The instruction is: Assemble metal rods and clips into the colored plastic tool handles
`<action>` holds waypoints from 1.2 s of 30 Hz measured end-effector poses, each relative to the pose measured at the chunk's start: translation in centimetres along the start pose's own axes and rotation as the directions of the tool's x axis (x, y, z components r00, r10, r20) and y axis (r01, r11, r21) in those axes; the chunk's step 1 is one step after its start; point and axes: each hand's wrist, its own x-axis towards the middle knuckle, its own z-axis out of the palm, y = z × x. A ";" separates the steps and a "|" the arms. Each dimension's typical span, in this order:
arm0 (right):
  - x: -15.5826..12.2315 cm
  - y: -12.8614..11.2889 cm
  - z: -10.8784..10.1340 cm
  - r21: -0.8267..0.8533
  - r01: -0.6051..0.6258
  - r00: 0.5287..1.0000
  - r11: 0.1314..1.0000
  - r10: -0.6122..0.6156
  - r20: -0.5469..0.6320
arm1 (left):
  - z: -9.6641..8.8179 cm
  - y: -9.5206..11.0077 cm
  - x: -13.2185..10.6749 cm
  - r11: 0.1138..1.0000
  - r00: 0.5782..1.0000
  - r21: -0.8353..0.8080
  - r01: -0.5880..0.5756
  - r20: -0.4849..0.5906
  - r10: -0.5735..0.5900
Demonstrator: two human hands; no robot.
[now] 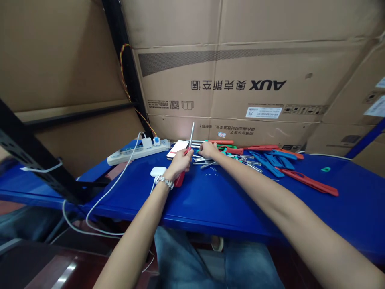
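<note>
My left hand (180,161) is closed round a red long-nosed lighter, whose metal tube (191,134) points up and away from me. Its red handle (179,179) shows below the palm. To the right, the fingers of my right hand (209,149) are pinched together just over a pile of loose metal tubes (207,163). Whatever lies between those fingertips is hidden. Red handle casings (266,147) and blue handle casings (267,163) are heaped right of the pile. Another red casing (309,182) lies apart, nearer the table's right side.
A lit phone (177,149) lies behind my left hand. The white power strip (138,152) with plugged-in chargers stands at the left, its cable trailing over the blue table's (210,208) edge. Behind rises a cardboard wall (240,60). A small green part (325,169) lies far right.
</note>
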 end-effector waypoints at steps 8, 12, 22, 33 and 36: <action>-5.0 3.9 -3.0 0.328 0.109 0.985 0.938 -0.058 -0.162 | 1.0 -0.2 -0.8 0.885 0.925 0.269 -0.380 0.141 0.354; -10.4 7.6 -3.8 0.800 0.136 0.971 0.585 0.080 -0.223 | 3.1 -0.3 -2.0 0.577 0.807 0.584 -0.571 0.270 0.525; -15.9 9.8 -5.7 0.996 0.091 0.962 0.023 0.257 -0.094 | 5.2 -0.5 -2.9 0.290 0.787 0.762 -0.578 0.428 0.444; -17.6 7.2 -3.5 0.940 0.011 1.000 0.340 -0.027 -0.002 | 5.6 -1.4 -3.6 0.243 0.728 0.707 -0.664 0.539 0.423; -17.3 7.0 -3.0 0.936 0.004 1.000 0.352 -0.030 0.007 | 5.8 -1.6 -3.8 0.221 0.709 0.697 -0.683 0.559 0.429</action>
